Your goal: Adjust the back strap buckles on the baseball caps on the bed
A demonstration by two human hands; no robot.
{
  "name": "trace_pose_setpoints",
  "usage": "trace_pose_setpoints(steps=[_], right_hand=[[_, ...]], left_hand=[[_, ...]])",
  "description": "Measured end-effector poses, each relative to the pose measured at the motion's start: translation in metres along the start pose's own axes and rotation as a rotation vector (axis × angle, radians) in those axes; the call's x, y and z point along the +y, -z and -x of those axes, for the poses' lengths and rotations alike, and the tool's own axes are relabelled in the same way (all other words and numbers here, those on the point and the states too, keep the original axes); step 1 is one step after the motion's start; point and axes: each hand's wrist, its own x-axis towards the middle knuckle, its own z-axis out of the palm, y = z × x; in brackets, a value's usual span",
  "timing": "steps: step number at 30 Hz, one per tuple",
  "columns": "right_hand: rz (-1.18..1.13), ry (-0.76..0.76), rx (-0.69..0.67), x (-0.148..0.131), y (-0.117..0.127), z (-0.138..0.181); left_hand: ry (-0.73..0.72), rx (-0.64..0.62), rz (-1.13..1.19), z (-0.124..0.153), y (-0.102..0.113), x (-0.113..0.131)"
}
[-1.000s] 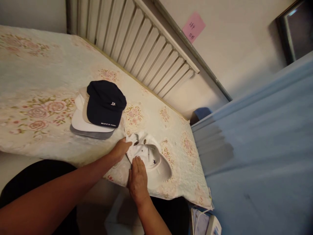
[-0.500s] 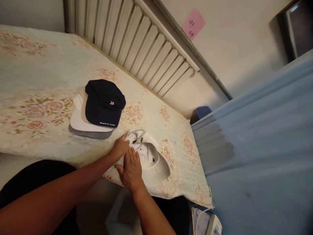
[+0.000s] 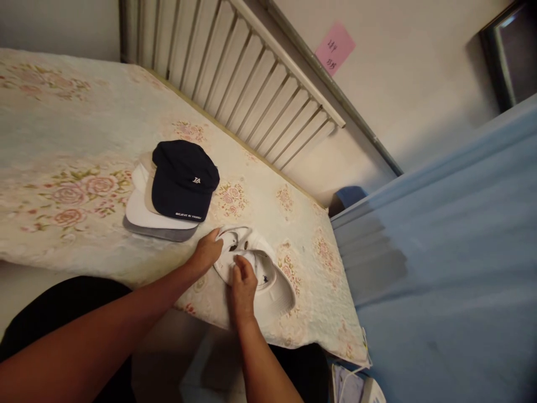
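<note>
Head view shows a navy cap (image 3: 184,179) topping a neat pile; beneath it peek a beige cap (image 3: 150,196), a white brim (image 3: 145,212) and a grey brim (image 3: 168,233), and these look finished with. To the right of the navy cap and nearer the person, an off-white cap (image 3: 281,294) lies apart on the flowered cloth (image 3: 104,123), its crown partly pushed inward; shaping it seems underway but incomplete. The left hand (image 3: 207,251) has its grip pinching that cap's back edge between thumb and fingers. The right hand (image 3: 244,282) is at the crown, fingers bent close together; whether they pinch fabric, I cannot tell.
</note>
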Motion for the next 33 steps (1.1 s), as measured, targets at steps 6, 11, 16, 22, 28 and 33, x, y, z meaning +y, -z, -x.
trace_pose_setpoints(steps=[6, 11, 16, 22, 28, 33], right_hand=[[-0.305, -0.338, 0.112, -0.004, -0.007, -0.044], [-0.542, -0.566, 0.139, -0.014, -0.016, -0.060], [-0.638, -0.584, 0.057, -0.020, -0.017, -0.058], [-0.054, -0.139, -0.074, -0.018, 0.000, -0.043], [0.574, 0.314, -0.110, 0.010, 0.017, -0.031], [0.749, 0.295, -0.138, 0.019, 0.013, -0.027]], left_hand=[[0.026, -0.001, -0.042, 0.001, 0.002, 0.005], [0.001, -0.005, -0.080, -0.002, 0.006, 0.009], [-0.003, 0.003, -0.101, -0.005, 0.010, 0.015], [-0.035, 0.044, -0.189, -0.008, 0.009, 0.011], [-0.010, 0.022, -0.161, -0.007, 0.009, 0.011], [-0.004, 0.017, -0.166, -0.007, 0.008, 0.010]])
